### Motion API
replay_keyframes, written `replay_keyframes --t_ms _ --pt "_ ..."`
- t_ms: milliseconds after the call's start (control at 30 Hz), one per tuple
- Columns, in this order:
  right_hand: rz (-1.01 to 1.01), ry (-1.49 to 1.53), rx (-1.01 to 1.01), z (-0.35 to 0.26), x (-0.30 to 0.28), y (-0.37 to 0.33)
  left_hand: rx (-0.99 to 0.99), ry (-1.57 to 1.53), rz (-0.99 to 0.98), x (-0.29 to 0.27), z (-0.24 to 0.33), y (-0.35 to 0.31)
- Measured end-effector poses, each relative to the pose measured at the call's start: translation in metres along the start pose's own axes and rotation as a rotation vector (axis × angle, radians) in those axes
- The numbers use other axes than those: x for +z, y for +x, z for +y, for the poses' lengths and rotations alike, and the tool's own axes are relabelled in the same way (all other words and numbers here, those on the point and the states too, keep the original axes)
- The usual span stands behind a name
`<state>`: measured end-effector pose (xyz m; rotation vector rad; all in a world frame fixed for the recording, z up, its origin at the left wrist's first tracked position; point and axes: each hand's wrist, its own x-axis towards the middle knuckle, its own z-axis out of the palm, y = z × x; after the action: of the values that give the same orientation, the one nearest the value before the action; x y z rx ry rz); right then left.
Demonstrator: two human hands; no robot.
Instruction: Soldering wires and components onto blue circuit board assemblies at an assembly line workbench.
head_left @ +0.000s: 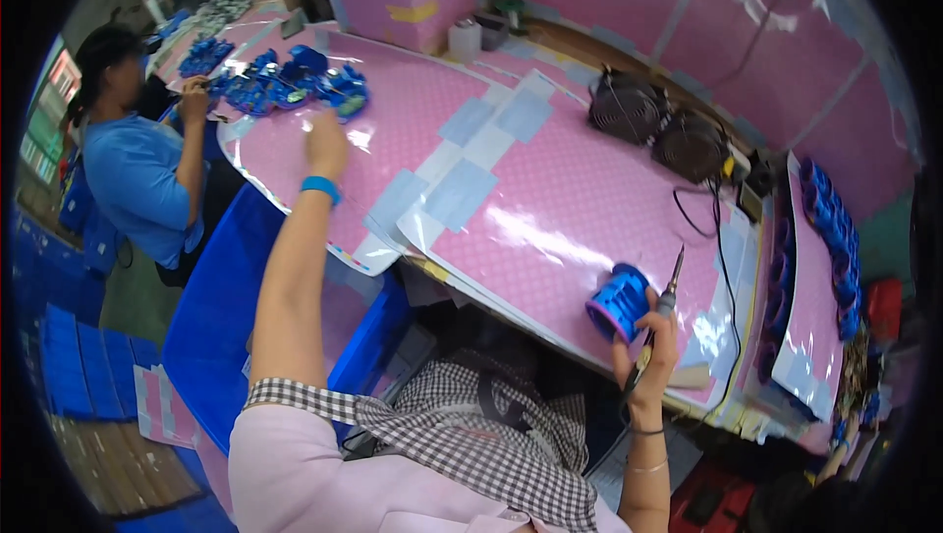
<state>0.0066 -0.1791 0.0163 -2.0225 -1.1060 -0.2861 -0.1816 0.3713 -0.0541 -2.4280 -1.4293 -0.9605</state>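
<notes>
My left arm stretches far forward and to the left. The left hand (pixel 327 146) is at the near edge of a heap of shiny blue parts (pixel 295 81); its fingers are blurred, so I cannot tell whether they grip one. In my right hand (pixel 656 356) is a soldering iron (pixel 667 301), its thin tip pointing up and away from me. Just left of that hand, a short blue cylindrical part (pixel 619 299) with a pinkish rim sits at the table's front edge. My right fingertips touch it or lie very close; I cannot tell which.
Two black fans (pixel 629 109) stand at the back right, with a black cable (pixel 729 282) trailing down the table (pixel 550 189). Rows of blue cylinders (pixel 833 228) line the far right. Below my left arm is a blue bin (pixel 221 307). A co-worker (pixel 138 165) works at the left.
</notes>
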Motion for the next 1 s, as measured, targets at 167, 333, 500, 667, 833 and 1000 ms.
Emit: replay_keyframes --t_ms 167,333,500,667,833,1000 --pt "0.124 0.051 0.132 0.02 -0.004 0.006 -0.275 -1.235 -0.259 -0.072 0.032 -0.019" --pt "0.105 0.075 0.119 0.014 -0.006 0.024 -0.044 -2.276 -1.167 -0.181 0.156 -0.109" --pt "0.082 0.016 0.0 0.014 -0.011 0.004 0.489 -1.112 -0.625 -0.173 0.283 -0.179" --pt "0.099 0.1 0.065 0.012 -0.022 0.007 0.577 -0.927 -0.634 -0.144 0.302 -0.191" --pt "0.326 0.046 0.19 0.075 -0.042 0.066 0.326 -0.852 -0.933 -0.169 0.305 -0.18" --pt "0.247 0.082 0.092 0.084 -0.028 0.042 0.544 -0.857 -0.626 -0.15 0.306 -0.186"
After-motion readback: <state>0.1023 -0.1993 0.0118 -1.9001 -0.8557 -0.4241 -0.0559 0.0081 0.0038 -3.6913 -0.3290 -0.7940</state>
